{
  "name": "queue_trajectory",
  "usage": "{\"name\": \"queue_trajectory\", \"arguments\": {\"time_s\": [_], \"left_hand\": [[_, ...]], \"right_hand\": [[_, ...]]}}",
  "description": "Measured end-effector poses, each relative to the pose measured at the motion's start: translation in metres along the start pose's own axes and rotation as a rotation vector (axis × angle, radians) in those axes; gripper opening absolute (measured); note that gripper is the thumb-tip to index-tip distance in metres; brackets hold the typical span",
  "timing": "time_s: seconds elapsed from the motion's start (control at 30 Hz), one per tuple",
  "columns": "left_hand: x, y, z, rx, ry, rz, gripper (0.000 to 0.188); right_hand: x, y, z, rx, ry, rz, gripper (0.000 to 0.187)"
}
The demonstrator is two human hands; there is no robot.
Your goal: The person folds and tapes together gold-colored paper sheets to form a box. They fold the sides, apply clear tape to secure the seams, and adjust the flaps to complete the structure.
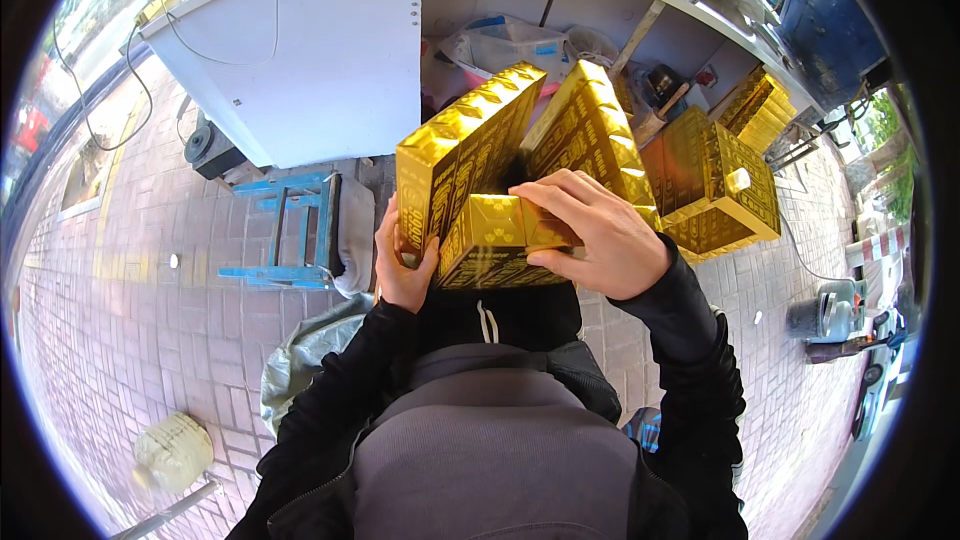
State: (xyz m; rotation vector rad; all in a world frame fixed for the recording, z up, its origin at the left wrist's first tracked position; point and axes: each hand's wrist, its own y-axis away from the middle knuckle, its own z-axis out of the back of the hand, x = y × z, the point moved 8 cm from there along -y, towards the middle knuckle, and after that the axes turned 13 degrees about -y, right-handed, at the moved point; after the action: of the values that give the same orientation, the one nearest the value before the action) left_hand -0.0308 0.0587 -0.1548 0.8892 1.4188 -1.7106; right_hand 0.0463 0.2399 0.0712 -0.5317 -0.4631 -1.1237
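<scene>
Two tall, shiny gold cardboard pieces stand in a V in front of me: a left gold box (470,145) and a right gold box (590,135), both with embossed patterns. Between their lower ends sits a smaller gold box part (490,223); whether it is joined to them I cannot tell. My left hand (405,260) grips the near lower end of the left gold box, thumb on its inner side. My right hand (595,235) has thumb and fingers closed on the right end of the smaller gold box part.
To the right on the paving stands a larger gold box (715,180) with a white knob-like piece, with stacked gold cartons (760,115) behind. A white counter (300,60) with shelves of bags lies ahead. Nearby are a blue stool (285,230) and a yellowish plastic jug (173,452).
</scene>
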Motion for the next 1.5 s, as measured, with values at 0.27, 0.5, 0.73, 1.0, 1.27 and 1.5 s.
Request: {"name": "queue_trajectory", "arguments": {"time_s": [0.27,0.5,0.73,1.0,1.27,1.5], "left_hand": [[-0.002,0.029,0.012,0.365,-0.356,-0.114,0.097],[-0.06,-0.012,0.047,0.529,-0.483,-0.29,0.103],[-0.129,-0.112,0.015,0.513,-0.368,-0.153,0.112],[-0.114,-0.108,-0.026,0.898,-0.189,0.151,0.13],[-0.103,-0.109,-0.011,0.856,-0.208,0.092,0.118],[-0.12,-0.089,0.009,0.603,0.108,0.243,0.093]], "right_hand": [[-0.002,-0.006,-0.034,0.14,-0.081,-0.054,0.11],[-0.003,-0.007,-0.048,0.22,-0.063,-0.023,0.109],[-0.003,-0.011,-0.052,0.249,-0.03,0.008,0.1],[-0.005,-0.004,-0.062,0.284,0.05,-0.034,0.09],[0.0,0.005,-0.038,-0.07,0.129,-0.032,0.072],[0.005,0.014,-0.033,-0.156,0.226,0.026,0.055]]}}
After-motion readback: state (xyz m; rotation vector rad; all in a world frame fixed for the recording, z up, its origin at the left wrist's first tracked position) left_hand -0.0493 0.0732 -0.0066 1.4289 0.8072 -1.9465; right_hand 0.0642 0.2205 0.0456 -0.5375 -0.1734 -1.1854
